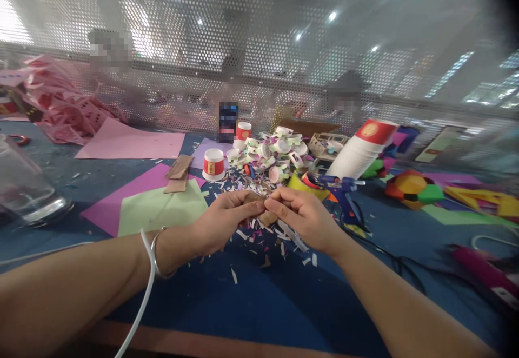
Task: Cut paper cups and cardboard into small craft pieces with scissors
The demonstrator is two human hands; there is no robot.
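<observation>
My left hand (227, 220) and my right hand (302, 214) meet above the blue table top (259, 304), both pinched on one small brown cardboard piece (265, 218). The fingers of both hands are closed round it, so most of the piece is hidden. Paper scraps (263, 239) lie scattered right under the hands. A silver bracelet (156, 255) sits on my left wrist, and a white cable (140, 298) runs across that forearm.
Beyond the hands: a blue glue gun (340, 190), a tipped stack of paper cups (359, 152), an upturned red-and-white cup (213, 164), a pile of cut cup rims (275, 152), brown cardboard bits (178, 174), coloured paper sheets (158, 206), a clear container (24, 185) at left, a perforated screen behind.
</observation>
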